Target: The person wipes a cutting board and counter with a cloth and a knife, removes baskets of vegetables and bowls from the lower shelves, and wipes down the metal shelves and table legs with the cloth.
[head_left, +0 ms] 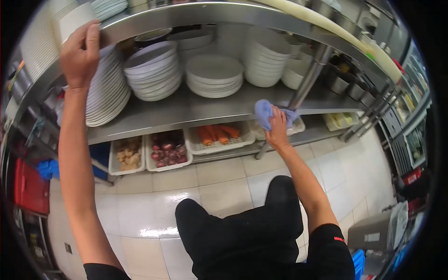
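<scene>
Right hand (277, 127) on the blue cloth (264, 113), down at the middle shelf's (196, 109) front edge!
Nearest, the left hand (81, 56) is up at the upper shelf's rim (186, 12), fingers curled in, thumb alongside; how firmly they grip, I cannot tell. Lower down, the right hand's fingers lie close together, pressing into the bunched cloth, right beside the metal post (311, 77). Behind that edge, white plates (214, 79) and bowls (153, 72) stand stacked, while underneath, baskets hold red onions (167, 151) and carrots (217, 134).
</scene>
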A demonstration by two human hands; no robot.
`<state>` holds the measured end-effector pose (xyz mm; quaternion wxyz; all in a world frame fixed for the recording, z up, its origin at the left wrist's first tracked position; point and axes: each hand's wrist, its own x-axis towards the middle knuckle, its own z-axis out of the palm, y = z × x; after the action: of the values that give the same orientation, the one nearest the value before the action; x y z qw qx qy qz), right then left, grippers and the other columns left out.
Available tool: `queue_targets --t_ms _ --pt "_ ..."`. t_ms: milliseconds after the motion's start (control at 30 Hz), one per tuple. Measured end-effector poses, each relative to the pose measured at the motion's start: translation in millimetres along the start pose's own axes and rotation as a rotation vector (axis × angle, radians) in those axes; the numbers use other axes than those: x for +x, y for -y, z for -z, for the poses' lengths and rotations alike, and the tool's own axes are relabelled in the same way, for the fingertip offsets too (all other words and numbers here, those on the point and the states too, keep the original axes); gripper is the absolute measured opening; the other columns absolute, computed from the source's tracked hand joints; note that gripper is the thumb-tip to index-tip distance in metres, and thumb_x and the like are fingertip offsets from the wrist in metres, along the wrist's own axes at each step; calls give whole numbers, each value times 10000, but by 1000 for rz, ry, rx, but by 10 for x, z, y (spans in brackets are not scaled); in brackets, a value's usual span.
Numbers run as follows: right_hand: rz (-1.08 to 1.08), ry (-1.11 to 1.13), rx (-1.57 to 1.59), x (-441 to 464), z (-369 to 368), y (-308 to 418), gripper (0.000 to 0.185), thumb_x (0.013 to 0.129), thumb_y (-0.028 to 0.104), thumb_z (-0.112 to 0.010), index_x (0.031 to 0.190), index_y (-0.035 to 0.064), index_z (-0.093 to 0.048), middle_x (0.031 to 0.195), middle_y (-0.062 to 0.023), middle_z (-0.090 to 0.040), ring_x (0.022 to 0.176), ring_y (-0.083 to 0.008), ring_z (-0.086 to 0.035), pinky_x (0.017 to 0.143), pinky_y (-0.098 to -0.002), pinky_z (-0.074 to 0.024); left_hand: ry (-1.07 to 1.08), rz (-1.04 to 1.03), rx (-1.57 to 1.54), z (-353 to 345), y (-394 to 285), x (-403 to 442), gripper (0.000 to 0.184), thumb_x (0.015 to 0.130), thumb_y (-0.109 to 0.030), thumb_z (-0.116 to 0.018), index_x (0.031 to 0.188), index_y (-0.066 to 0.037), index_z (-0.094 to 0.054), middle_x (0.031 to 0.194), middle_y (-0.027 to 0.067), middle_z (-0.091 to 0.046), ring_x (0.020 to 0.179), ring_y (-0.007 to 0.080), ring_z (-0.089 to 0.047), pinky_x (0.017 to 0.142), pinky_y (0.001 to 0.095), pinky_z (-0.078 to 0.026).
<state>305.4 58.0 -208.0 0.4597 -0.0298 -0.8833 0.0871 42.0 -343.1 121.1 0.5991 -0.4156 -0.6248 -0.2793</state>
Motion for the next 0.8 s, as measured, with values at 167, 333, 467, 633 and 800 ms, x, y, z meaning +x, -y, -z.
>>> queue_targets --t_ms 167,333,467,633,800 --pt "-86 -188 -13 -4 -1838 1083 486 724 180 -599 1146 -31 -481 1311 -242 -397 1200 -426 -379 1004 -525 -284 47 -66 54 33 5 -42 256 906 -273 -545 940 -65 -690 836 103 -667 765 234 -634 700 317 -478" --pt "286 343 649 894 -2891 3692 351 805 117 -508 1128 -21 -513 1330 -215 -431 1205 -349 -449 987 -416 -382 -28 -57 137 -44 292 -67 225 907 -246 -560 941 -67 -693 831 77 -668 744 179 -617 711 270 -473" --pt "531 78 691 1063 -2479 3495 312 781 105 -555 1080 16 -550 1353 -201 -426 1230 -363 -436 1001 -409 -388 20 128 38 2 256 -168 247 942 -254 -535 1060 -101 -689 949 38 -688 829 93 -605 769 233 -469" --pt "330 100 249 486 -1073 1096 240 744 129 -601 981 93 -586 1334 -165 -468 1205 -374 -462 966 -453 -409 55 172 14 21 458 -208 270 959 -219 -495 1151 -100 -644 1110 59 -652 1012 126 -592 905 253 -436" --pt "166 -214 128 350 495 -162 368 647 62 -522 1008 28 -585 1262 -215 -472 1141 -382 -482 942 -441 -417 -43 99 -2 194 455 -134 228 948 -213 -506 984 -6 -594 894 105 -598 809 186 -550 726 296 -455"
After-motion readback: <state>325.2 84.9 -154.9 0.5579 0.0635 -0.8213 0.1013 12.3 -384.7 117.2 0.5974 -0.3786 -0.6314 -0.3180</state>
